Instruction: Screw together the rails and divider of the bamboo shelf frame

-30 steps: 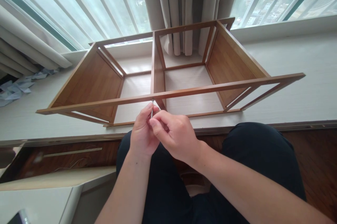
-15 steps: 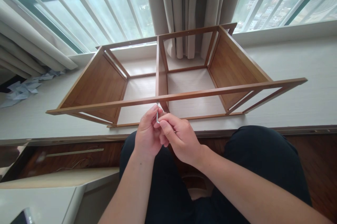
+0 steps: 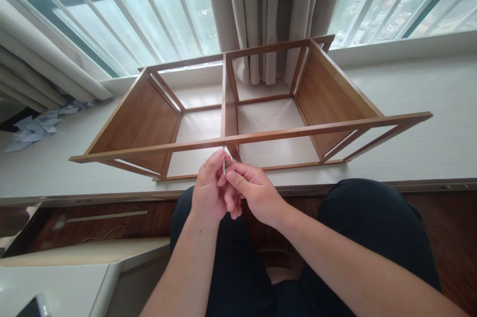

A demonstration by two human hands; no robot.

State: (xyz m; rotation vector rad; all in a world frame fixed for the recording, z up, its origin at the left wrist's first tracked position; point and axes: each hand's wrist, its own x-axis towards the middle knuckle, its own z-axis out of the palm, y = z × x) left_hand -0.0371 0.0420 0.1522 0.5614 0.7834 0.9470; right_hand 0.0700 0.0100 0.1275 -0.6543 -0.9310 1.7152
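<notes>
A brown wooden frame with side panels and a middle divider lies on the pale ledge. At its near rail, below the divider, a thin silver hex key points up to a small fastener at the rail's edge. My left hand pinches the key's long part between thumb and finger. Against it, my right hand is closed with thumb and index finger at the key's lower end. The key's bent end is mostly hidden by the right fingers.
The pale ledge runs beneath the frame, with windows and a grey curtain behind. Crumpled papers lie at the left. My knees are under the ledge's edge. A phone rests on a white surface at lower left.
My right fingers have shifted around the lower end of the hex key, and its short bent arm no longer shows clearly. My left hand stays nearly in place.
</notes>
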